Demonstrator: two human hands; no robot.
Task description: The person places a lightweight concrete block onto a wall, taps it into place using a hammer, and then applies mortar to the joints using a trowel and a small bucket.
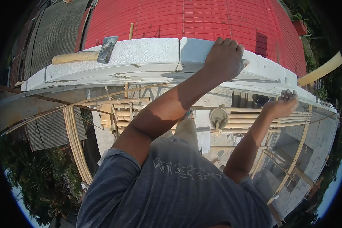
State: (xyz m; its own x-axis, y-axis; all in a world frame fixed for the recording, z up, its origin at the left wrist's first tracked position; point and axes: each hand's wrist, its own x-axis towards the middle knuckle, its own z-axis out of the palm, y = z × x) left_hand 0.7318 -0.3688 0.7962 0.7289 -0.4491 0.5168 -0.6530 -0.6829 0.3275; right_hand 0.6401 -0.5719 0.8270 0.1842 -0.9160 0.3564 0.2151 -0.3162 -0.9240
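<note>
A curved row of white lightweight blocks (148, 51) tops the wall in front of me. My left hand (225, 59) reaches across to the right and lies on a block (193, 49), its fingers bent over the far top edge. Lower and farther right, my right hand (284, 105) is at the near side of the wall with its fingers curled; what they hold, if anything, is hidden. On the blocks at the left rests a hammer (91, 56) with a wooden handle and a dark metal head.
Red roofing (201, 19) slopes behind the wall. Below me is bamboo scaffolding (247, 121), with a bucket of grey mortar (219, 117) and a pale board (203, 131). Bamboo poles (76, 144) stand at the left. A curved pale strip (323, 70) sticks out at the right.
</note>
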